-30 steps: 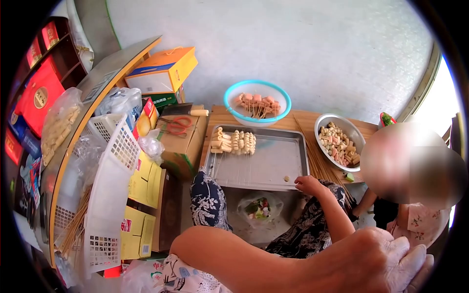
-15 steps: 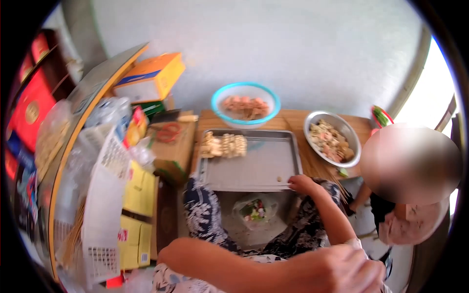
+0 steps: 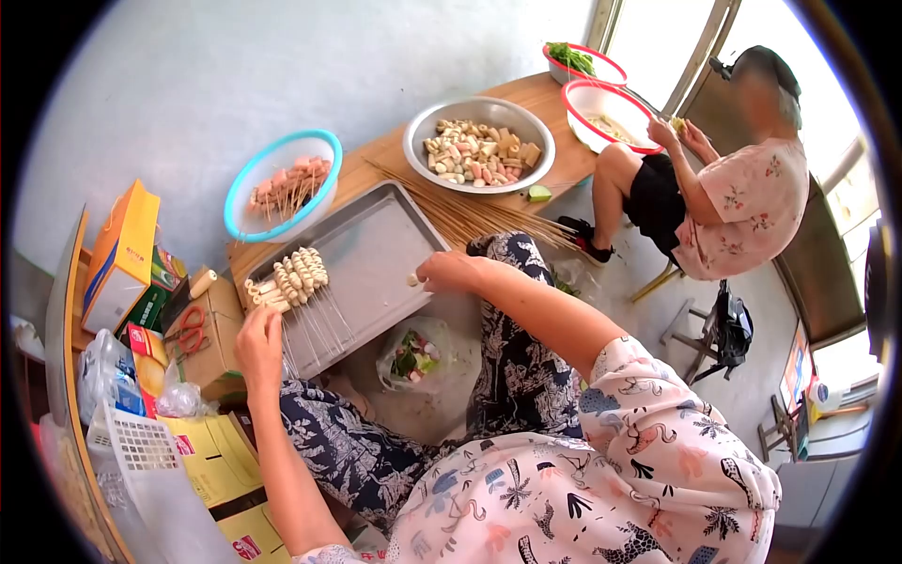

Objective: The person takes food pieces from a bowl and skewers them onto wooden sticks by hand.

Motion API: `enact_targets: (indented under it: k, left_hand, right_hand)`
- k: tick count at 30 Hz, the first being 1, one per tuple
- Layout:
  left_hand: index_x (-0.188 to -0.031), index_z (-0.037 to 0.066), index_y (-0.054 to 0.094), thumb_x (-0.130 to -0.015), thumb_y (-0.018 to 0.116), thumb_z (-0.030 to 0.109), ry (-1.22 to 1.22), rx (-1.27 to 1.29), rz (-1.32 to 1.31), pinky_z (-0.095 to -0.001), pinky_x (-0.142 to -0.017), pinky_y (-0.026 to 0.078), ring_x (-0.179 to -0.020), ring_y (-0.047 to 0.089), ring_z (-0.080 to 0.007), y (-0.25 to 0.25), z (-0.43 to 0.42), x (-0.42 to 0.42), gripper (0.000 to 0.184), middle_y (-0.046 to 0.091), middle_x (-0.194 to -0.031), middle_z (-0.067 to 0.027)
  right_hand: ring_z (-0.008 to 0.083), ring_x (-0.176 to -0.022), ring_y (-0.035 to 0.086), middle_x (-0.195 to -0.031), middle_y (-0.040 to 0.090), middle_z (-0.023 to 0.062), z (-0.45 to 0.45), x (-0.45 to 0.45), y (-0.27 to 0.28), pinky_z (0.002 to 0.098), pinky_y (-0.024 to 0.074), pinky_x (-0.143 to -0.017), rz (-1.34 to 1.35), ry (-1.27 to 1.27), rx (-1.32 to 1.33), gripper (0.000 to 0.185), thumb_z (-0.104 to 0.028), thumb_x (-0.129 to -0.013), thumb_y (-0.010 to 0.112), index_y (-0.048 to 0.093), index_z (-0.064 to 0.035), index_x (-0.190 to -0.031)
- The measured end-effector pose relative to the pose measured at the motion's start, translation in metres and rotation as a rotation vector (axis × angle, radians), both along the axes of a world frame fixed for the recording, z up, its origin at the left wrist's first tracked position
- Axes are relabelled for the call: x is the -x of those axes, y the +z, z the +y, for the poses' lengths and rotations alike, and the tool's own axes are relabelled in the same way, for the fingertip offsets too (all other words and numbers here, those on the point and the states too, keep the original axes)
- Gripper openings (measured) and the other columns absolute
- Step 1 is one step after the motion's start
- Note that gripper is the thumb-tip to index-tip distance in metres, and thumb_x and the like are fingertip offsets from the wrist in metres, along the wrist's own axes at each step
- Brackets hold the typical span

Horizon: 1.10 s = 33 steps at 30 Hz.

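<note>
Head view: rows of pale rolls point(image 3: 299, 278), threaded on thin sticks point(image 3: 336, 313), can be seen at the left end of a metal tray point(image 3: 381, 240), which is set at the near edge of the wooden tabletop point(image 3: 531, 91). The fingers of the left hand point(image 3: 257, 346) are bent close by the lowest rolls, but whether anything is pinched cannot be told. The fingers of the right hand point(image 3: 453, 271) are curled at the tray's near right edge, just beside a small pale bit point(image 3: 412, 280); whether the rim is gripped cannot be told either.

The rolls seem light and soft, so they could be squashed or torn by a hard squeeze. They may be a bit slippery too. The sticks seem stiff, and fingers might be poked by the ends. Each stick is best held by its bare part, close under the food, so that no rolls are pushed off.
</note>
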<state>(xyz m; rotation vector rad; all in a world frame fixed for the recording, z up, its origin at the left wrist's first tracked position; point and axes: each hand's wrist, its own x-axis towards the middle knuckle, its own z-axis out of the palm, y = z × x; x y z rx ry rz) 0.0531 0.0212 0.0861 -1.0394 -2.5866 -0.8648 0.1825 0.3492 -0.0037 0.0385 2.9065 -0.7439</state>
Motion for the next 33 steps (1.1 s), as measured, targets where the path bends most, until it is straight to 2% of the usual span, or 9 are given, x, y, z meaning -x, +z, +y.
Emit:
enact_targets:
  k: [2, 4, 7, 9, 14, 17, 21, 25, 33]
  left_hand:
    - [-0.097, -0.001, 0.063, -0.086, 0.059, 0.017, 0.041, 0.112, -0.028, -0.0359, -0.07, 0.048, -0.079, 0.063, -0.0318, -0.046, -0.024, 0.02, 0.021, 0.064, -0.087, -0.0157]
    - [-0.099, 0.0, 0.063, -0.083, 0.061, 0.017, -0.017, 0.49, -0.316, -0.0355, -0.071, 0.049, -0.077, 0.062, -0.0324, -0.06, -0.028, 0.026, 0.024, 0.065, -0.086, -0.0159]
    - [-0.101, 0.001, 0.064, -0.081, 0.063, 0.017, 0.007, 0.121, -0.455, -0.036, -0.071, 0.049, -0.075, 0.062, -0.0327, -0.056, -0.012, 0.013, 0.026, 0.065, -0.085, -0.017]
    - [-0.103, 0.001, 0.063, -0.081, 0.062, 0.016, -0.004, 0.173, -0.468, -0.0366, -0.072, 0.049, -0.076, 0.063, -0.0309, -0.058, -0.013, 0.01, 0.027, 0.065, -0.085, -0.0176]
    - [-0.104, -0.001, 0.062, -0.082, 0.061, 0.016, -0.045, 0.285, -0.414, -0.0361, -0.072, 0.048, -0.078, 0.062, -0.0285, -0.058, -0.005, 0.002, 0.028, 0.065, -0.087, -0.0181]
    - [-0.103, -0.002, 0.062, -0.082, 0.061, 0.017, -0.041, 0.28, -0.444, -0.0363, -0.071, 0.047, -0.076, 0.062, -0.0292, -0.061, 0.0, 0.005, 0.028, 0.065, -0.084, -0.0186]
    - [-0.102, -0.002, 0.062, -0.082, 0.06, 0.014, -0.061, 0.294, -0.454, -0.0364, -0.07, 0.047, -0.075, 0.062, -0.0299, -0.064, 0.001, 0.007, 0.026, 0.064, -0.082, -0.0195]
    - [-0.101, -0.002, 0.063, -0.082, 0.061, 0.014, -0.101, 0.303, -0.404, -0.0367, -0.071, 0.048, -0.075, 0.062, -0.0315, -0.068, -0.001, 0.006, 0.025, 0.064, -0.082, -0.0201]
    - [-0.099, -0.001, 0.063, -0.081, 0.062, 0.015, -0.118, 0.268, -0.401, -0.0372, -0.072, 0.048, -0.076, 0.062, -0.0321, -0.068, 0.001, 0.003, 0.024, 0.065, -0.083, -0.0195]
  right_hand:
    - [0.0321, -0.087, 0.063, -0.088, 0.066, 0.0139, -0.002, 0.003, -0.001, 0.0425, 0.049, -0.074, -0.003, -0.012, 0.015, 0.018, -0.018, -0.076, 0.057, 0.067, -0.0083, -0.088]
    - [0.0321, -0.087, 0.063, -0.088, 0.066, 0.0141, -0.003, 0.004, -0.002, 0.0425, 0.049, -0.074, -0.01, -0.031, 0.03, 0.019, -0.018, -0.076, 0.057, 0.067, -0.008, -0.088]
    - [0.0323, -0.088, 0.063, -0.089, 0.066, 0.0146, -0.007, 0.008, 0.01, 0.0424, 0.0491, -0.075, 0.015, -0.031, 0.058, 0.019, -0.018, -0.077, 0.056, 0.067, -0.0074, -0.089]
    - [0.0327, -0.092, 0.062, -0.095, 0.066, 0.0149, -0.013, 0.007, 0.022, 0.0414, 0.0482, -0.079, -0.054, -0.02, 0.059, 0.023, -0.018, -0.08, 0.057, 0.065, -0.0069, -0.098]
    - [0.0346, -0.09, 0.062, -0.092, 0.066, 0.0152, -0.022, 0.022, 0.003, 0.0431, 0.0492, -0.077, 0.012, -0.01, 0.103, 0.02, -0.018, -0.078, 0.057, 0.067, -0.0068, -0.091]
    - [0.0347, -0.09, 0.062, -0.092, 0.066, 0.0147, -0.027, 0.029, 0.003, 0.0434, 0.0494, -0.077, 0.134, 0.043, 0.04, 0.022, -0.019, -0.079, 0.057, 0.066, -0.0072, -0.096]
    - [0.0313, -0.083, 0.065, -0.091, 0.067, 0.0154, -0.021, 0.033, 0.027, 0.0409, 0.0511, -0.074, 0.404, -0.036, 0.284, 0.024, -0.018, -0.084, 0.057, 0.061, -0.006, -0.104]
    - [0.0112, -0.074, 0.063, -0.091, 0.066, 0.0069, 0.028, -0.011, 0.073, 0.0256, 0.0506, -0.068, 0.667, -0.334, 0.848, 0.025, -0.012, -0.089, 0.057, 0.057, 0.0012, -0.111]
    - [0.0135, -0.062, 0.064, -0.079, 0.065, 0.0078, 0.143, -0.134, -0.057, 0.0264, 0.0496, -0.055, 0.423, -0.993, 0.69, 0.023, -0.013, -0.083, 0.058, 0.062, 0.0007, -0.101]
